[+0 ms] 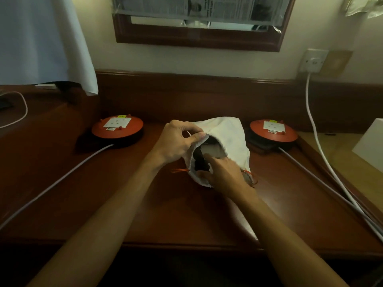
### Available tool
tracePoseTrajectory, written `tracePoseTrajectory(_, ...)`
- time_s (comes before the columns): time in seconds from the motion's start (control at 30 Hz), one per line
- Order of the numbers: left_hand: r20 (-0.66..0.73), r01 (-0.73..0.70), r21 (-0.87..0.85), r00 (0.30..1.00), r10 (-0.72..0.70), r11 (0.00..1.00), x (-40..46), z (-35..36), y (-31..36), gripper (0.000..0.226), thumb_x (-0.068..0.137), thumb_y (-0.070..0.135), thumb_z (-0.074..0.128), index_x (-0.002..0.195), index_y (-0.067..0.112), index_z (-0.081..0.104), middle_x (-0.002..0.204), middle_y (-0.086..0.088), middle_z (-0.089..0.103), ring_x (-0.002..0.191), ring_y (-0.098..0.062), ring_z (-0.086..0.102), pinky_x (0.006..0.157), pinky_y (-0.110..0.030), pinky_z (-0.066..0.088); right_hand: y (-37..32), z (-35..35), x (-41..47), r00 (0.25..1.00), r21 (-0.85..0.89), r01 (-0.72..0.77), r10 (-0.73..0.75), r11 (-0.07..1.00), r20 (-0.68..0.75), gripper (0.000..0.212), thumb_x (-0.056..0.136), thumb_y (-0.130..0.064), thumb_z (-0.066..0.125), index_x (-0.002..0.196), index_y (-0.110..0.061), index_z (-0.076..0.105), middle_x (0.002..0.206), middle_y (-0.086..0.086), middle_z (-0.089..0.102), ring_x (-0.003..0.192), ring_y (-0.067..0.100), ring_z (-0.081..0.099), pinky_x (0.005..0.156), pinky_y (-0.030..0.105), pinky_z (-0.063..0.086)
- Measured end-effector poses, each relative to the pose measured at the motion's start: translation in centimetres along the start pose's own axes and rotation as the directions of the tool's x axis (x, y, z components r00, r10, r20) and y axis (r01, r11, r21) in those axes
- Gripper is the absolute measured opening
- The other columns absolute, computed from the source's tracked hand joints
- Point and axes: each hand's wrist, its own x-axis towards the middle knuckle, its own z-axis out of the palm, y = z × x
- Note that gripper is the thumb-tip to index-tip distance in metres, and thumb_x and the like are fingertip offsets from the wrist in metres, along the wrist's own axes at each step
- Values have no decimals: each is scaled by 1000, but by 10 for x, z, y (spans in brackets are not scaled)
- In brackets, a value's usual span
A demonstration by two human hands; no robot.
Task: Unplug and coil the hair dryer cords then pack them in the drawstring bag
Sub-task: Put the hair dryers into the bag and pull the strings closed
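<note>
A white drawstring bag (229, 137) lies on the dark wooden desk (165, 214) at the centre, its mouth turned toward me. My left hand (178, 141) pinches the upper rim of the mouth and holds it open. My right hand (223, 175) is at the lower rim, fingers reaching into the opening and touching a black hair dryer part (200, 160) that shows inside. Orange drawstring (179, 170) trails out on both sides of the mouth. The rest of the bag's contents are hidden.
Two orange round extension reels stand on the desk, one at the left (117, 126), one at the right (273, 130), each with a grey cable running toward me. A white cord (310, 121) hangs from a wall socket (314, 61). A framed mirror (199, 38) hangs above.
</note>
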Motion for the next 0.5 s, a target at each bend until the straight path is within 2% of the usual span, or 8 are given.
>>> tracePoseTrajectory(0.1,16,0,53,1000,-1,999,-5,3,-1,18,88,29,75,97,15,81,95,8,76,93,-5,69,79,-30,57,-10,5,-2,1000,-2,-2,2,1000,-15,58,93,-56,58,142,-29,42,115,6,69,89,23,68,73,38,60)
tracePoseTrajectory(0.23,141,64,113,987,-80,991,-15,4,-6,18,87,38,76,92,21,80,90,9,74,87,-7,67,75,-28,56,-3,-14,-19,992,323,-78,42,943,117,54,90,-46,68,136,-20,56,121,3,67,97,21,67,79,39,60)
tracePoseTrajectory(0.27,170,79,185,979,-111,980,-17,8,-9,20,86,44,76,88,25,78,89,9,72,84,-8,66,73,-30,55,3,-15,-27,997,351,-79,65,933,51,45,90,-42,69,127,-16,64,115,2,69,95,20,68,76,35,58)
tracePoseTrajectory(0.3,196,86,277,970,-144,957,-21,15,-12,22,84,51,75,85,29,75,88,10,69,82,-8,63,70,-32,54,9,-16,-35,990,342,-75,110,937,-85,30,92,-38,69,112,-15,71,102,0,71,88,19,69,68,28,54)
tracePoseTrajectory(0.33,218,90,370,959,-181,925,-24,25,-16,26,81,57,75,83,31,71,89,10,65,82,-8,60,68,-33,52,17,-16,-43,957,315,-87,168,945,-239,20,92,-35,68,95,-15,72,89,-1,70,78,20,68,58,24,47)
tracePoseTrajectory(0.37,222,93,447,952,-211,890,-29,36,-21,29,80,58,75,83,30,67,91,10,61,82,-8,58,67,-32,48,26,-15,-50,911,293,-128,229,947,-343,20,91,-34,69,86,-15,67,84,-2,64,73,20,64,53,22,39)
tracePoseTrajectory(0.4,198,95,497,955,-220,862,-34,48,-27,31,80,55,76,84,28,62,92,8,57,84,-11,56,67,-31,45,36,-13,-55,881,272,-195,290,942,-373,23,90,-36,70,89,-15,61,89,-2,58,74,19,60,52,22,35)
tracePoseTrajectory(0.5,30,92,506,992,-124,857,-48,75,-44,28,80,33,74,86,25,47,91,4,47,85,-18,50,73,-35,45,64,0,-69,887,183,-375,409,909,-214,36,89,-44,69,110,-19,54,106,2,42,91,20,53,61,31,47)
